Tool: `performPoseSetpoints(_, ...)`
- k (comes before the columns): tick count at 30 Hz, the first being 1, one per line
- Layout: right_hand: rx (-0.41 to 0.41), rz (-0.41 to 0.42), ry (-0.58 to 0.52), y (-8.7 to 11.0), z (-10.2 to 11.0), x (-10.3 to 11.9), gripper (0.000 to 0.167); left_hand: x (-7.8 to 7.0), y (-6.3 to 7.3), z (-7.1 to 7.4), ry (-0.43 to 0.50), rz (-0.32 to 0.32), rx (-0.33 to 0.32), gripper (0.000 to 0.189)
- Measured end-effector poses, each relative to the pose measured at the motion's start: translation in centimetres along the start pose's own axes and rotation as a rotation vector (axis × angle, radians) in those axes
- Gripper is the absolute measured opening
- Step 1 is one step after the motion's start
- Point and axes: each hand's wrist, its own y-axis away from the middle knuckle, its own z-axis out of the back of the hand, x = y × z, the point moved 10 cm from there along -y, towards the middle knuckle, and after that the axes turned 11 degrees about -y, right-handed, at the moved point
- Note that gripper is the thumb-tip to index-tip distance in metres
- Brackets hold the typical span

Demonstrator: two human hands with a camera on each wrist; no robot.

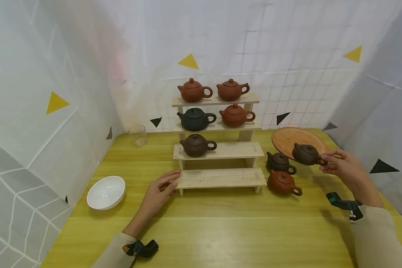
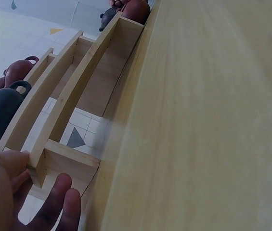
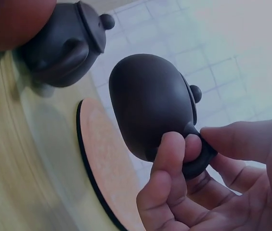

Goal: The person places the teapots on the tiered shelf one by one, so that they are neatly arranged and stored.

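My right hand [image 1: 343,167] pinches the handle of a dark brown teapot [image 1: 306,154], holding it raised over the table's right side. In the right wrist view, thumb and fingers close around the handle of this teapot [image 3: 150,103]. Below and left of it, another dark brown teapot [image 1: 278,163] and a reddish-brown teapot [image 1: 281,182] sit on the table. My left hand [image 1: 159,191] holds the left end of the lowest step of a stepped wooden stand [image 1: 217,178]. A brown teapot [image 1: 197,146] stands on the second step from the bottom, left side.
Higher on the stand are a black teapot [image 1: 195,120] and three reddish-brown ones, including one teapot [image 1: 236,116] beside it. A round orange-brown board [image 1: 288,136] lies back right. At left are a white bowl [image 1: 106,193] and a clear glass [image 1: 138,136]. Fabric walls enclose the table.
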Motion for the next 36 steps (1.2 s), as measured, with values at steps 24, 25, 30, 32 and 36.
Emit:
performPoseSetpoints(24,-0.089,-0.040,-0.097,0.6,-3.6,4.4,0.021,-0.2,-0.1,-0.1,0.000,-0.004,0.007,0.034)
performPoseSetpoints(25,-0.089,-0.038,-0.096,0.6,-3.8,4.6,0.021,-0.2,-0.1,0.0,0.000,-0.003,0.006,0.034)
performPoseSetpoints(30,-0.076,-0.031,-0.102,0.4,-4.9,5.3,0.021,-0.1,0.0,0.1,0.000,0.003,-0.002,0.034)
performPoseSetpoints(32,-0.072,-0.029,-0.111,0.4,-5.3,5.5,0.021,-0.1,0.0,0.1,0.000,-0.002,-0.004,0.034)
performPoseSetpoints(36,-0.064,-0.018,-0.141,0.5,-6.1,5.9,0.021,-0.1,0.0,0.0,0.001,-0.020,-0.002,0.034)
